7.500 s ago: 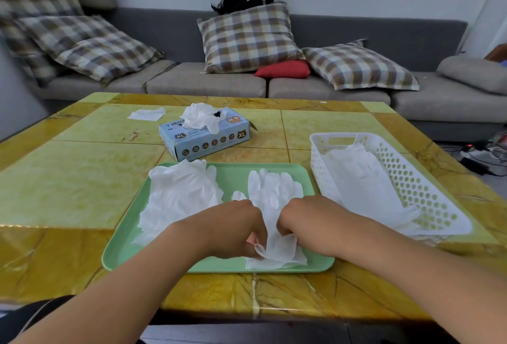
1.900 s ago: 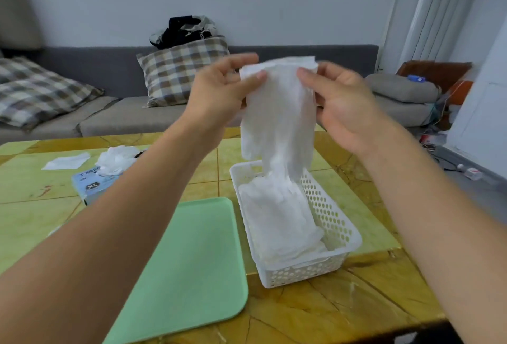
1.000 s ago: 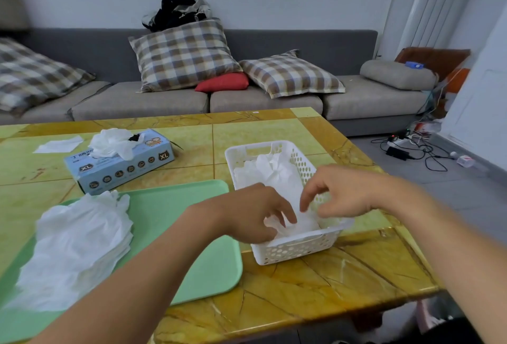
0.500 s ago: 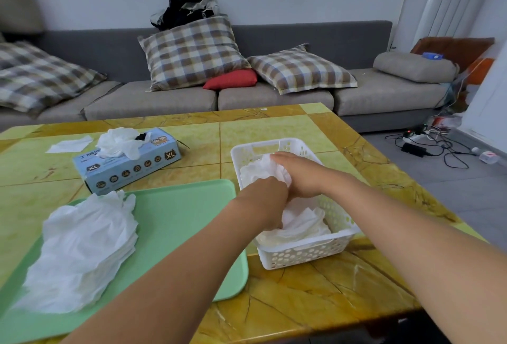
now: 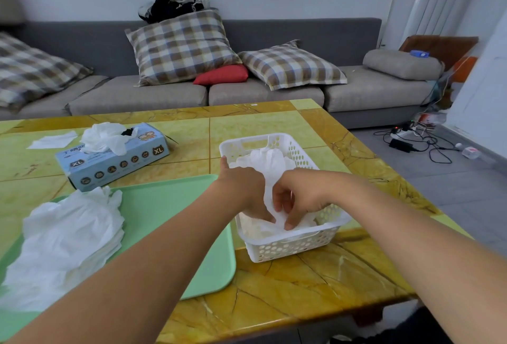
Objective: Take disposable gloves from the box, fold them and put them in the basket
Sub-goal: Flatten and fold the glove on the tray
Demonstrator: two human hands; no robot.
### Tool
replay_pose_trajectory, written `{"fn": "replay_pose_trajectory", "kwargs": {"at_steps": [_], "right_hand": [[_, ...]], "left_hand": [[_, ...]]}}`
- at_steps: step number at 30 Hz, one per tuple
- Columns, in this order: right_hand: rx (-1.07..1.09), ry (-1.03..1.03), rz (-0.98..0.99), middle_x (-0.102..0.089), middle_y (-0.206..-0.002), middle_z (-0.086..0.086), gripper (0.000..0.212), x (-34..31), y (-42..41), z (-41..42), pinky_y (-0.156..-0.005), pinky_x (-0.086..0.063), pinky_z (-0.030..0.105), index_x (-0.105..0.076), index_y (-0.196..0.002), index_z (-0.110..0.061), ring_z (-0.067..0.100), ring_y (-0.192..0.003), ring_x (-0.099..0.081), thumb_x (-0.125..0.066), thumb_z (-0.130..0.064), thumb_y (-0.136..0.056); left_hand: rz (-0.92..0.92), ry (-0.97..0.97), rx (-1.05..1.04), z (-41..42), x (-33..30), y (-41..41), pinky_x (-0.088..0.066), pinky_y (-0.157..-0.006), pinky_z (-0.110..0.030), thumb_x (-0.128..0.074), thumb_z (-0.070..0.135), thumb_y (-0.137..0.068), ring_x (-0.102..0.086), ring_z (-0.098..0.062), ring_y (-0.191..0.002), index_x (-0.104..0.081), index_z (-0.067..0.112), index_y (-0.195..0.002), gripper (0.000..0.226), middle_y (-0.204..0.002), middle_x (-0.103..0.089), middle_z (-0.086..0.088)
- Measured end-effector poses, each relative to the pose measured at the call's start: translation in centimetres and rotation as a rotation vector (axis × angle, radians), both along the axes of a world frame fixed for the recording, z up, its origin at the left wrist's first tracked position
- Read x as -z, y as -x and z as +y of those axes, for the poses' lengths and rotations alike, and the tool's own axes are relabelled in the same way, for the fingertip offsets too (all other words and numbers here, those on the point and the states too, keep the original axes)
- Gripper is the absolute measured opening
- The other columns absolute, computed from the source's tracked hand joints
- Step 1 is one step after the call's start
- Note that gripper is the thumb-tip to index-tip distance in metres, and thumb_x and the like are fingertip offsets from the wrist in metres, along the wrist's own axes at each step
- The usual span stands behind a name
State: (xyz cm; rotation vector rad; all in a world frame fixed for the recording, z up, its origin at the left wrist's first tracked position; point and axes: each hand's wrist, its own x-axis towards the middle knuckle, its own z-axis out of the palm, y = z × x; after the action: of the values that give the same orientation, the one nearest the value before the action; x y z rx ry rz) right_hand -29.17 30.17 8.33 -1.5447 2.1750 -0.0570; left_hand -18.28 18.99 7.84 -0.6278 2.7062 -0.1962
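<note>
Both hands are down inside the white perforated plastic basket (image 5: 290,245), which sits on the yellow marbled counter (image 5: 288,288) at about 3 o'clock of the pale green plastic tray (image 5: 175,206). The left hand (image 5: 244,192) reaches in from the 9 o'clock wall, fingers curled down onto the thin white disposable glove (image 5: 270,168) lying on top of the load. The right hand (image 5: 299,197) comes in from 3 o'clock and pinches a fold of the same glove between thumb and fingertips at the basket's 6 o'clock end. Holding from both sides probably keeps the flimsy film from springing open as it is tucked flat.

The glove runs the long way of the basket, its far end bunched toward 12 o'clock, likely so it stacks in line with those beneath.

A loose heap of white crumpled gloves (image 5: 65,239) waits at the tray's 9 o'clock, near at hand for folding on the tray's bare part. The light blue cardboard glove box (image 5: 112,157) marked XL stands at 12 o'clock of that heap, a tuft of glove (image 5: 101,138) pulled up through its opening, ready to be drawn.
</note>
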Motion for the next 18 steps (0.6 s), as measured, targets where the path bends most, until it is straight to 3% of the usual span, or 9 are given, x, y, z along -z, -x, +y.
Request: {"fn": "replay_pose_trajectory", "kwargs": {"at_steps": [2,4,6,7,9,11,14,16,18], "right_hand": [[-0.023,-0.072,0.0,-0.067,-0.093,-0.009,0.037,0.2,-0.3,0.1,-0.084,-0.06,0.037,-0.071,-0.103,-0.025,0.015,-0.091,-0.067,-0.091,-0.029,-0.072],[-0.043,-0.088,0.035,-0.068,-0.097,-0.009,0.036,-0.1,-0.7,0.0,-0.085,-0.059,0.036,-0.07,-0.107,-0.026,0.013,-0.092,-0.067,-0.087,-0.028,-0.076],[-0.05,0.012,0.086,-0.067,-0.098,-0.01,0.027,-1.2,-1.2,-0.1,-0.081,-0.057,0.033,-0.07,-0.108,-0.025,0.01,-0.089,-0.065,-0.08,-0.024,-0.083],[-0.048,0.125,0.111,-0.067,-0.098,-0.01,0.02,-2.0,-1.9,-0.3,-0.077,-0.053,0.029,-0.071,-0.106,-0.024,0.007,-0.087,-0.063,-0.076,-0.021,-0.087],[-0.014,0.416,0.083,-0.069,-0.094,-0.012,0.012,-3.4,-3.6,-0.5,-0.073,-0.048,0.021,-0.073,-0.099,-0.025,0.002,-0.082,-0.063,-0.07,-0.016,-0.091],[-0.011,0.618,-0.087,-0.071,-0.089,-0.012,0.008,-4.3,-7.2,-1.3,-0.069,-0.049,0.015,-0.075,-0.096,-0.022,0.004,-0.079,-0.065,-0.072,-0.016,-0.09],[-0.132,0.508,-0.297,-0.074,-0.1,-0.008,0.018,-3.2,-14.0,-4.4,-0.076,-0.051,0.014,-0.075,-0.111,-0.019,0.004,-0.089,-0.067,-0.071,-0.022,-0.094],[-0.247,0.395,-0.216,-0.069,-0.124,-0.007,0.031,-1.3,-18.2,-7.7,-0.087,-0.049,0.018,-0.067,-0.129,-0.022,0.008,-0.109,-0.064,-0.064,-0.028,-0.099],[-0.289,0.41,-0.106,-0.058,-0.143,-0.002,0.041,0.1,-21.5,-11.5,-0.102,-0.046,0.031,-0.056,-0.141,-0.023,0.017,-0.127,-0.055,-0.058,-0.033,-0.101]], "left_hand": [[0.016,-0.014,0.023,-0.3,0.4,-0.7,0.014,-0.115,-0.067,-0.055,0.077,-0.081,-0.051,-0.023,-0.125,-0.061,0.023,-0.125,0.07,-0.115,-0.064,0.004],[0.122,-0.084,0.049,-0.5,0.2,-1.6,0.008,-0.119,-0.063,-0.056,0.071,-0.084,-0.049,-0.023,-0.131,-0.056,0.025,-0.134,0.068,-0.126,-0.062,0.002],[0.348,-0.183,0.081,-1.2,-0.6,-2.9,-0.019,-0.12,-0.054,-0.059,0.068,-0.085,-0.051,-0.02,-0.131,-0.056,0.028,-0.136,0.066,-0.135,-0.06,0.005],[0.486,-0.224,0.096,-1.9,-1.2,-4.2,-0.034,-0.113,-0.046,-0.062,0.062,-0.087,-0.055,-0.018,-0.125,-0.06,0.028,-0.132,0.057,-0.133,-0.062,0.006],[0.71,-0.289,0.095,-3.6,-2.6,-7.0,-0.049,-0.096,-0.038,-0.065,0.047,-0.091,-0.062,-0.015,-0.11,-0.066,0.026,-0.121,0.036,-0.122,-0.067,0.007],[0.806,-0.317,0.039,-6.2,-3.5,-11.1,-0.053,-0.088,-0.035,-0.067,0.038,-0.093,-0.063,-0.012,-0.101,-0.069,0.025,-0.114,0.025,-0.115,-0.069,0.008],[0.829,-0.283,-0.126,-10.3,-2.6,-18.4,-0.052,-0.085,-0.032,-0.07,0.027,-0.091,-0.063,-0.012,-0.098,-0.071,0.021,-0.112,0.022,-0.111,-0.069,0.008],[0.85,-0.232,-0.26,-12.8,-0.6,-23.2,-0.048,-0.079,-0.029,-0.072,0.021,-0.09,-0.062,-0.013,-0.095,-0.07,0.02,-0.113,0.023,-0.112,-0.07,0.005],[0.841,-0.166,-0.36,-14.7,0.9,-26.8,-0.046,-0.079,-0.028,-0.072,0.02,-0.088,-0.06,-0.016,-0.094,-0.069,0.02,-0.115,0.027,-0.115,-0.069,0.001]]}}
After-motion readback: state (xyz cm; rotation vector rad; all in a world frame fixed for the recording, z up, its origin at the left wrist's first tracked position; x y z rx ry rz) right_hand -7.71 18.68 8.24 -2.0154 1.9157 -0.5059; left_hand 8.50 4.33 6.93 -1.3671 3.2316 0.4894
